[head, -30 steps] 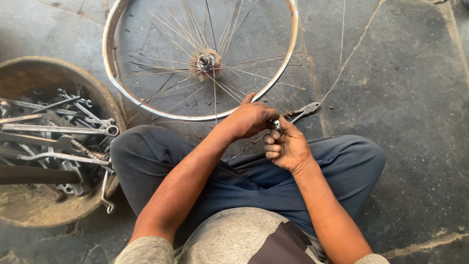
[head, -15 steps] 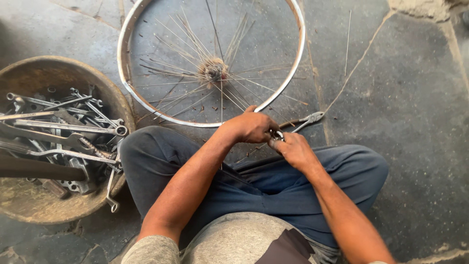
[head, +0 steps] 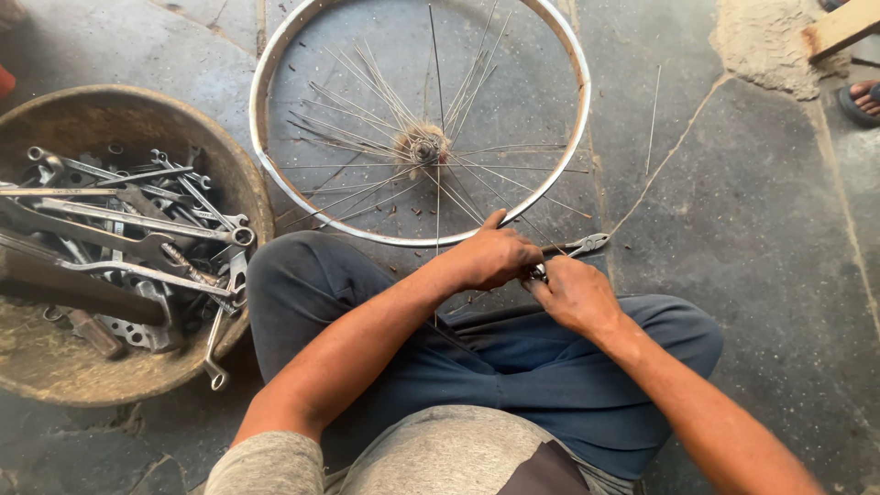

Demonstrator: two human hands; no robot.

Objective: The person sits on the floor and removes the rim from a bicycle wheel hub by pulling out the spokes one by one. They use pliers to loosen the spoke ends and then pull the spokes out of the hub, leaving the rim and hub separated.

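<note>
A bare bicycle wheel rim lies flat on the stone floor ahead of my knees, its loose spokes fanning out from the hub. My left hand and my right hand meet just below the rim's near edge, fingers closed around something small that I cannot make out. A pair of pliers pokes out between the hands, jaws pointing right; which hand grips it is unclear. I sit cross-legged in dark blue trousers.
A round rusty metal basin at my left holds several spanners and other tools. A single spoke lies on the floor right of the rim. A sandalled foot and a wooden plank end show at the top right.
The view has tilted so the rim and basin sit lower in frame. My hands stay together at the rim's near edge with the pliers, shifted slightly.
</note>
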